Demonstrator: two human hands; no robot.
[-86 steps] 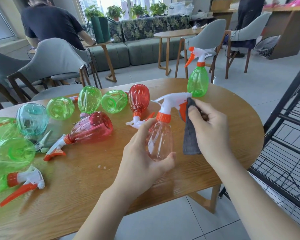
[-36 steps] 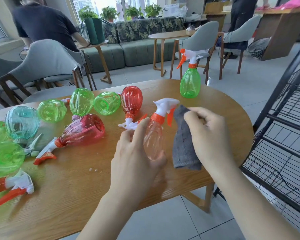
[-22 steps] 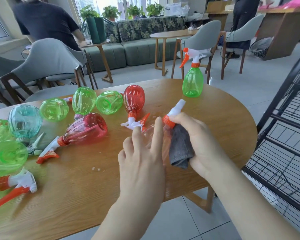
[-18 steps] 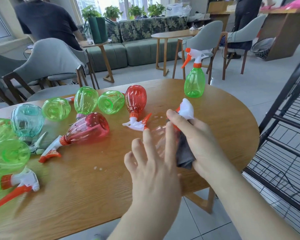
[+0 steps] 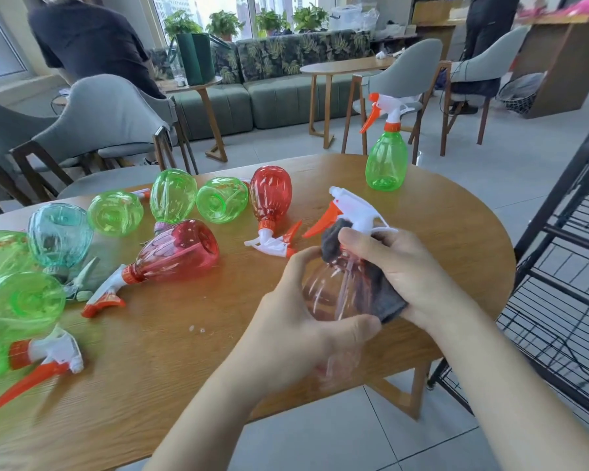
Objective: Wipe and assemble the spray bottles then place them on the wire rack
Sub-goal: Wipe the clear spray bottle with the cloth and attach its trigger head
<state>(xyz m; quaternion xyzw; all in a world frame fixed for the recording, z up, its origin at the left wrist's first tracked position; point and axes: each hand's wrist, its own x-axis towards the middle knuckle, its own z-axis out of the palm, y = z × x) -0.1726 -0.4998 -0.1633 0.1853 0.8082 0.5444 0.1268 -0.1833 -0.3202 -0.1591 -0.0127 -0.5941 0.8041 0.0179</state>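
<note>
Your black wire rack [image 5: 565, 266] at three o'clock runs off frame, five green bottles and two red lie on the oval wooden table [image 5: 150, 351], and your left hand [image 5: 296, 334] cups the clear pink spray bottle [image 5: 330, 294], half hidden by the grey cloth [image 5: 371, 287] your right hand [image 5: 405, 266] clutches.

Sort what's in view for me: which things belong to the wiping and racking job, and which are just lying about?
In the job:
- clear bottle, held by left hand
- grey cloth, pressed on it by right hand
- upright green bottle
- lying red bottle
- wire rack

Lying about:
- grey chairs
- green sofa
- potted plants
</note>
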